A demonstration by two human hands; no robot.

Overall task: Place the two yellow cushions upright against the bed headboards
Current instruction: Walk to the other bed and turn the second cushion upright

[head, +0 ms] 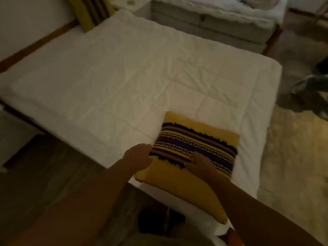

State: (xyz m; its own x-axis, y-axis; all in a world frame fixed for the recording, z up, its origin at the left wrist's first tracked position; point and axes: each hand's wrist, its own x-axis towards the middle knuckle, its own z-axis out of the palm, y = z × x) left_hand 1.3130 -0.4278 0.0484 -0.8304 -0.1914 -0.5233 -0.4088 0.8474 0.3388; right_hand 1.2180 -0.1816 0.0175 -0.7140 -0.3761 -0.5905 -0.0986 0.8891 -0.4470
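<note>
A yellow cushion [177, 185] with a dark patterned band lies flat on the near corner of the white bed [115, 77]. My left hand [137, 158] grips the cushion's left edge, fingers curled under it. My right hand [200, 163] rests on top of the patterned band, fingers bent down onto the fabric. A second yellow cushion [88, 11] stands upright at the far left end of the bed, against the wall and wooden headboard [35, 45]; only part of it shows.
A second bed [221, 20] with rumpled white bedding stands beyond, across a narrow gap. A pale rug [292, 166] covers the floor to the right. Dark wooden floor lies at the near left. A blurred dark object [312, 89] sits on the floor at the right edge.
</note>
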